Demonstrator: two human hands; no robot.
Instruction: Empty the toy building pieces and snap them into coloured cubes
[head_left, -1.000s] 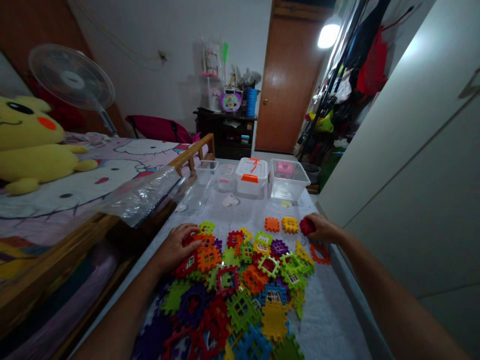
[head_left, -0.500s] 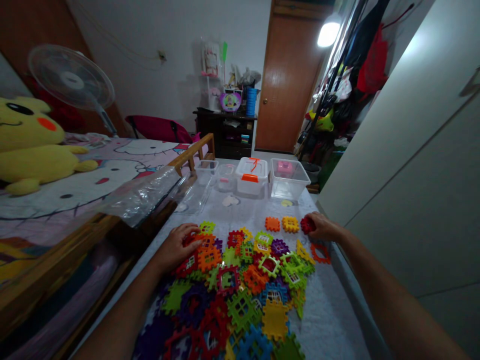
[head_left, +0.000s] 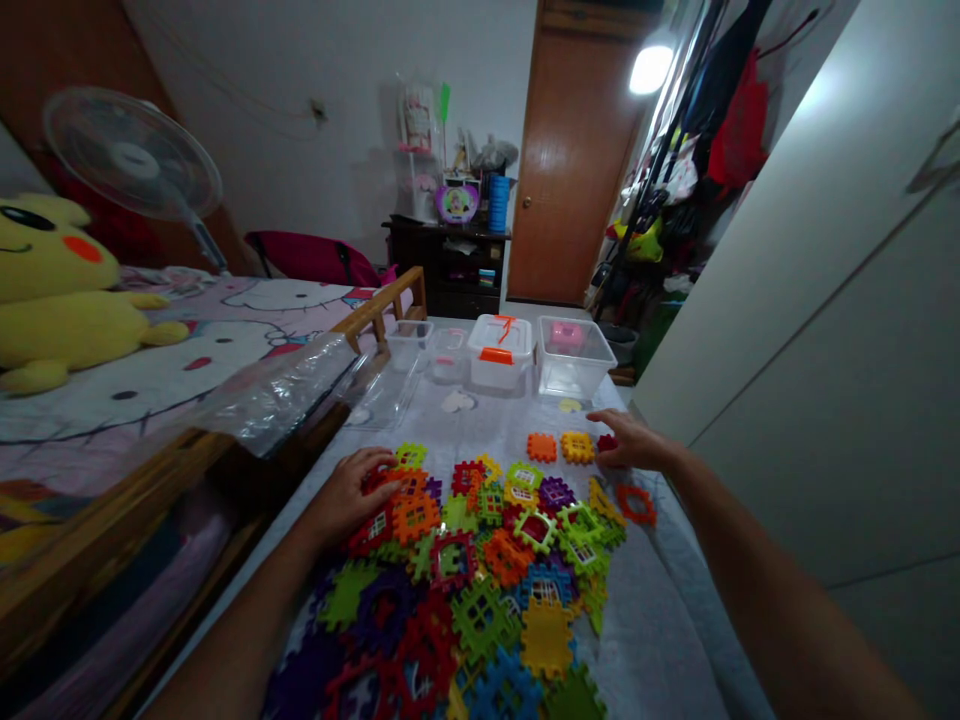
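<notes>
My left hand [head_left: 360,492] rests on the left edge of a heap of notched plastic building tiles [head_left: 480,610], its fingers spread loosely over red and orange pieces. Beyond the heap, an orange tile [head_left: 541,447] and a yellow window tile [head_left: 577,447] lie side by side. A red tile [head_left: 604,443] continues that row, mostly covered by my right hand [head_left: 630,442]. The fingers of that hand are apart, with the index finger stretched out past the tile. Nearer to me, an orange open-frame tile [head_left: 636,504] lies by itself under my right forearm's side.
At the table's far end stand a lidded clear box with orange latches [head_left: 501,352], an uncovered clear bin [head_left: 576,358] and smaller clear containers [head_left: 450,355]. A wooden bed rail [head_left: 382,305] borders the left; a white cabinet [head_left: 825,330] rises on the right.
My right hand has opened from its grip on the red tile, its index finger now extended. The red tile sits in line with the others. My left hand stays put; the view shifts slightly.
</notes>
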